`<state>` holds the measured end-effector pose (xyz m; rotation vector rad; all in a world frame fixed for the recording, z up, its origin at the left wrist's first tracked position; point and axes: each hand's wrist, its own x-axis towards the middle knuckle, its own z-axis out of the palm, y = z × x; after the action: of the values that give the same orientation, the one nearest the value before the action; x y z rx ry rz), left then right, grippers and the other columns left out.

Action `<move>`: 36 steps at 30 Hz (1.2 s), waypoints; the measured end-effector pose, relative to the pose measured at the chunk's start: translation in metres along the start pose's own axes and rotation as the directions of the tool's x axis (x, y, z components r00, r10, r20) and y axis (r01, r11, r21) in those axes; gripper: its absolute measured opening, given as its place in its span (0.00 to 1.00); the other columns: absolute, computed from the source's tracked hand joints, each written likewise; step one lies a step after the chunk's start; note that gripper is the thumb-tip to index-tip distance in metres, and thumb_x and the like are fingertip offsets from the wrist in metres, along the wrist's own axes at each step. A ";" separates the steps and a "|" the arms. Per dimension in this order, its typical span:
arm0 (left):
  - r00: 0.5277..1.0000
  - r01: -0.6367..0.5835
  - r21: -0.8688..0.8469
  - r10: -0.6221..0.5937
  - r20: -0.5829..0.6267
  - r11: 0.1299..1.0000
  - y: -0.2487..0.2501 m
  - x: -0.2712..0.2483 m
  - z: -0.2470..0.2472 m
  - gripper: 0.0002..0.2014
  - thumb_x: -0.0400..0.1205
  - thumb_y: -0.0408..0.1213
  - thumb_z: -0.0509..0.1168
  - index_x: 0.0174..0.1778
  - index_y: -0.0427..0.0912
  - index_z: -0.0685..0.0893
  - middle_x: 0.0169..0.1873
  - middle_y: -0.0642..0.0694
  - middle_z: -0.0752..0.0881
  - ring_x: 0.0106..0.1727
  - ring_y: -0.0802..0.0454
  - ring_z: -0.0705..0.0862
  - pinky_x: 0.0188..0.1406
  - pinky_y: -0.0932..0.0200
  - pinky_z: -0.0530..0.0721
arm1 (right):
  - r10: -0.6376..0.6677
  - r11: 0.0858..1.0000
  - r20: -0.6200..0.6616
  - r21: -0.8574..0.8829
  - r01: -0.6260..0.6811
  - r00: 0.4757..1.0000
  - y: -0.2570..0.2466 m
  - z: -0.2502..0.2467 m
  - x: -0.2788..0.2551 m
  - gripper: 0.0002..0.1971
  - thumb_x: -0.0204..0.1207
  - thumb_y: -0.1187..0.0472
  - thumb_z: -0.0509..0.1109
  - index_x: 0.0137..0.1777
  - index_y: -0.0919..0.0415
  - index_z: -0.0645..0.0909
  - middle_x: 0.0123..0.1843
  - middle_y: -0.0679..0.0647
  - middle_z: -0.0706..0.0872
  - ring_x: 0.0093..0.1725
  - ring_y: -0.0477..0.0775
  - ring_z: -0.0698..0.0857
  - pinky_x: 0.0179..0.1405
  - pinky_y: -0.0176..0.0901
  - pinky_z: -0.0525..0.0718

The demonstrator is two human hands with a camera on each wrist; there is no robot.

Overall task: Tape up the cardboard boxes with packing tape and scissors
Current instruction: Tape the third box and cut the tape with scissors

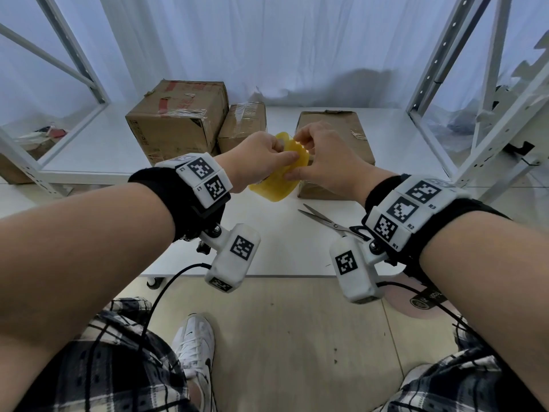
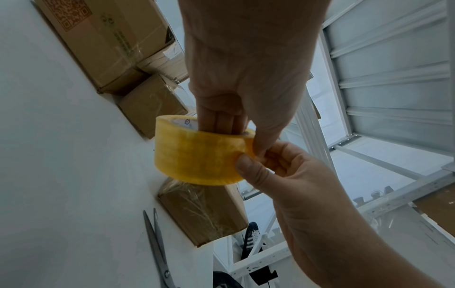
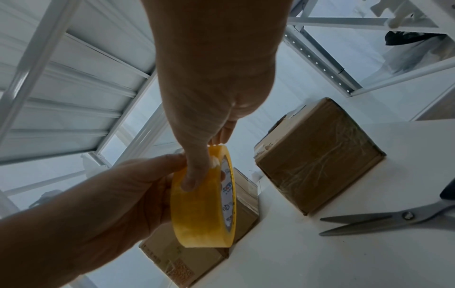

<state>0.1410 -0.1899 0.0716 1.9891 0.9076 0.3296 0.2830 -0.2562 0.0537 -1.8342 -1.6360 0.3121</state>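
**Yellow tape roll up in both hands, hunting for the loose end**

Your left hand [image 2: 236, 64] is gripping the tape roll [image 2: 199, 154] through its core above the table [image 1: 279, 251], steadying it. Your right hand [image 2: 278, 171] is pinching at the rim, probably picking the end free. Scissors [image 1: 329, 223] are waiting beside the nearest box [image 1: 332, 138].

The head camera looks down and forward over the tape roll [image 1: 276, 173] from above; each wrist camera sits close beneath it, tilted upward along the hand — all three share the roll, nearby box [image 1: 332, 138] and scissors [image 1: 329, 223].
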 end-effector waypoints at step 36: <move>0.992 -0.014 -0.057 0.006 -0.128 0.998 -0.001 0.011 0.008 0.20 0.83 0.44 0.66 0.55 0.27 0.82 0.43 0.37 0.81 0.43 0.44 0.78 0.44 0.51 0.77 | 0.037 0.992 -0.041 0.123 -0.031 0.998 0.007 0.002 -0.007 0.23 0.67 0.61 0.81 0.47 0.53 0.67 0.40 0.49 0.72 0.37 0.46 0.70 0.38 0.37 0.71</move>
<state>0.1527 -0.1870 0.0653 1.9373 0.9573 0.4880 0.2864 -0.2627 0.0460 -1.7662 -1.5238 0.3771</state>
